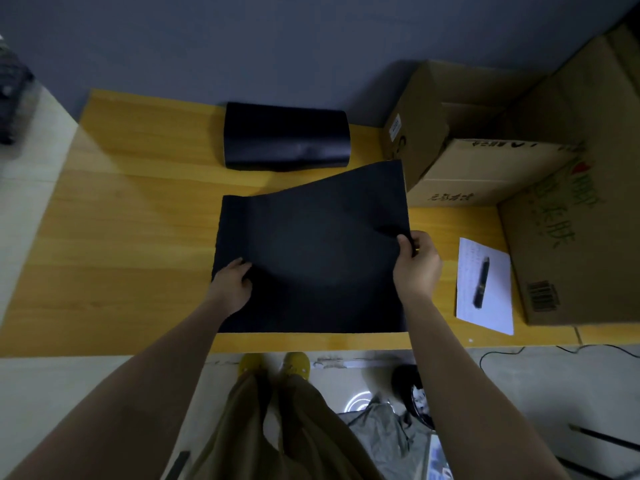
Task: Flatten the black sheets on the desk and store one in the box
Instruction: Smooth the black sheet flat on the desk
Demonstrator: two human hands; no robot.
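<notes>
A large black sheet [311,247] lies spread on the wooden desk [131,209] in front of me, its far right corner lifted off the surface. My left hand [231,285] pinches the sheet's left edge near the front. My right hand [417,263] grips the right edge between thumb and fingers and raises it slightly. A second black sheet [285,136], curled into a loose roll, rests at the back of the desk. An open cardboard box [460,133] stands at the back right, its flaps spread.
A bigger cardboard box [571,216] fills the desk's right end. In front of it lies white paper [485,285] with a dark pen [481,282] on top. The desk's front edge is close to my legs. Cables and clutter lie on the floor at right.
</notes>
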